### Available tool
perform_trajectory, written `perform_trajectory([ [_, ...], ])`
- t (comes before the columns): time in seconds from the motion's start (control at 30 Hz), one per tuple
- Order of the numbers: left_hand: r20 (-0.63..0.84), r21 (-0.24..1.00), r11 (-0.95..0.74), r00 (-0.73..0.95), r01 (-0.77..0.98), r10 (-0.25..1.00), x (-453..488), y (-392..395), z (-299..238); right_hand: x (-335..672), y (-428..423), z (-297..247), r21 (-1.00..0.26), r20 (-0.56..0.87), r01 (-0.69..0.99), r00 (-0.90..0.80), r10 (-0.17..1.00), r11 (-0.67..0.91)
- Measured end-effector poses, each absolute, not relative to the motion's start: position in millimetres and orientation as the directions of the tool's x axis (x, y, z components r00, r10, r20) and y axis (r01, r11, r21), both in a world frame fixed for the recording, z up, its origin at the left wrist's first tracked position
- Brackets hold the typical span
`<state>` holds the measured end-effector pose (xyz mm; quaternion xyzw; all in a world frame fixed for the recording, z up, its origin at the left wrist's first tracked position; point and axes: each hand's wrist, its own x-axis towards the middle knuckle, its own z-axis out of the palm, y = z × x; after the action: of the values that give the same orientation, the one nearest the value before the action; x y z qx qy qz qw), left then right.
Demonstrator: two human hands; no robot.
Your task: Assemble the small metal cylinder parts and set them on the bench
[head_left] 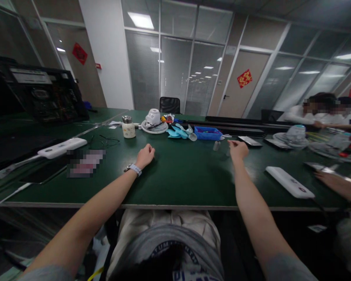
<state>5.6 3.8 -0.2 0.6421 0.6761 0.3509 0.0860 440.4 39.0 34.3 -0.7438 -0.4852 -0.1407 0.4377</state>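
Note:
My left hand (146, 155) rests on the green table (181, 179) with its fingers curled into a loose fist, and nothing shows in it. A watch (133, 168) is on that wrist. Farther right, my right hand (238, 149) is held over the table, thumb and fingertips pinched together. Whatever may be in that pinch is too small to make out. Just left of those fingertips stands a small grey cylinder (217, 146), apart from the hand. Behind it is a blue tray (207, 133), with light-blue fan blades (178, 132) beside the tray.
A white fan part with a round grille (154, 124) and a lidded jar (128, 129) stand at the back. White elongated devices lie left (62, 147) and right (289, 182). An opened computer case (46, 93) is far left. Another person's hand (337, 183) is at right.

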Motion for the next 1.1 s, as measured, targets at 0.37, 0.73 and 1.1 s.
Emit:
perform_trajectory([
  [0.37,0.366,0.608,-0.130,-0.131,0.783,0.922,5.8,0.9,1.1,456.7,50.8,9.4,-0.574,0.553,0.773,0.610,0.567,-0.271],
  [0.73,0.377,0.593,-0.166,-0.090,0.788,0.922,4.3,1.3,-0.3,456.6,56.6,9.1,-0.704,0.422,0.653,0.700,0.577,-0.278],
  [1.1,0.364,0.630,-0.143,-0.127,0.763,0.923,3.2,5.6,-4.0,412.8,72.9,7.5,-0.212,0.750,0.946,0.317,0.580,-0.244],
])
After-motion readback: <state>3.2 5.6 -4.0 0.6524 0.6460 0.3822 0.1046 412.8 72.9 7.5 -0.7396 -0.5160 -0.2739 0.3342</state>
